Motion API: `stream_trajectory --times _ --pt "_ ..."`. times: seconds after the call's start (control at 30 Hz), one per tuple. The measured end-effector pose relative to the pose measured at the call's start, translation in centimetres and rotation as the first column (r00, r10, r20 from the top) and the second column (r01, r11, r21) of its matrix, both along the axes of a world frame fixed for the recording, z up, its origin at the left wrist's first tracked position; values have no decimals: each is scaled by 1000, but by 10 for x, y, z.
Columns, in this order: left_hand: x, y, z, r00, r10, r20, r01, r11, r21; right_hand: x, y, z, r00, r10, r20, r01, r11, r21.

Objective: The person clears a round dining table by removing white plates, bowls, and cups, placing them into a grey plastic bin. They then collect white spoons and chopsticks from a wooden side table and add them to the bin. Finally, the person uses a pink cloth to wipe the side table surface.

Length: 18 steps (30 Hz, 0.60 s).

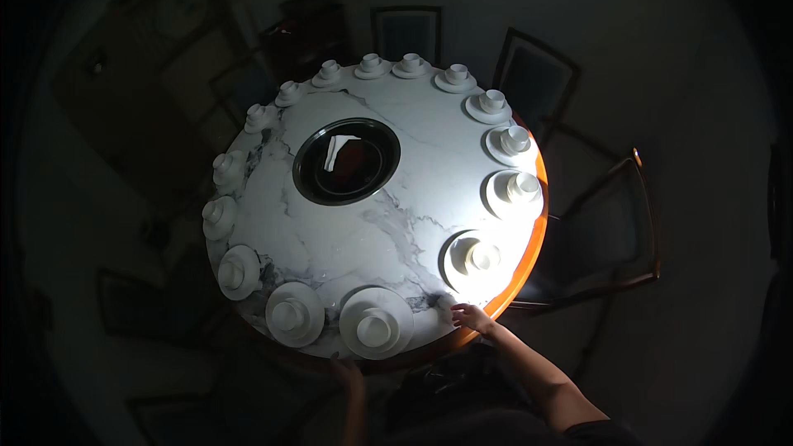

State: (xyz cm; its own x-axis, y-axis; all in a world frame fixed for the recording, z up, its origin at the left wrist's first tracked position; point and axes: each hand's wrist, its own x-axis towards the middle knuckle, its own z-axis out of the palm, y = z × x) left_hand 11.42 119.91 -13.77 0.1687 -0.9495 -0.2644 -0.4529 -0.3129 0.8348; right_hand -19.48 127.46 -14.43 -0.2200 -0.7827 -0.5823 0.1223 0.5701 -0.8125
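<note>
My right hand (473, 317) is over the near right rim of a round marble-patterned table (347, 241). Its fingers are spread and nothing is in them. The nearest setting to it is a white plate (457, 251) bearing a white cup or bowl (482, 256) in bright light. My left hand (349, 373) hangs in shadow at the near edge; its fingers are too dark to read. Just above it lies another white plate (401, 314) with a bowl-like white vessel (374, 329) on it. Left of that is a similar plate (313, 303) with a cup or bowl (288, 316).
Several more white settings ring the table, such as a cup (458, 73) at the far side. A dark round tray (299, 176) in the middle bears a folded white piece (334, 152). Chairs stand around, one (647, 217) at right, another (406, 9) behind.
</note>
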Motion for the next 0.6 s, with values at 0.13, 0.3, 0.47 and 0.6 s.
stream_trajectory --times 0.13,0.3,0.47,0.6 --pt "-35 24 48 989 38 141 34 881 -472 -59 27 31 939 -253 -231 237 967 -97" --pt "-121 29 51 889 -444 -112 428 892 -144 -145 36 17 823 -421 -380 368 906 -207" --pt "-205 30 -22 929 -295 -223 326 938 117 -181 10 15 826 -48 -562 18 998 -59" --pt "-241 29 -53 960 -272 -63 276 959 68 -189 -4 2 854 127 -505 -144 990 5"
